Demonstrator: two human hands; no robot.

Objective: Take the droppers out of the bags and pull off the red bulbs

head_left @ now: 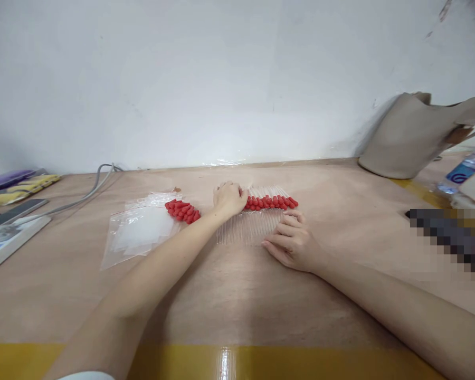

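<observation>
Several glass droppers with red rubber bulbs (pixel 269 202) lie side by side in two facing rows in front of me. Their clear glass tubes (pixel 247 227) point towards me in the near row and towards the wall in the far row. My left hand (pixel 227 198) is closed over the left end of the red bulbs, its fingertips hidden. Beside the right end of the near tubes rests my right hand (pixel 291 240), fingers loosely bent and a little apart, nothing seen in them. Behind my left forearm lies a separate pile of red bulbs (pixel 183 211), its tubes not visible.
Clear zip bags (pixel 142 227) overlap left of the pile. Farther left are a power strip (pixel 16 240), a phone (pixel 18 212), a cable (pixel 79 196) and yellow and purple packets (pixel 21 190). A beige bag (pixel 404 137) and a plastic bottle (pixel 465 169) stand at right.
</observation>
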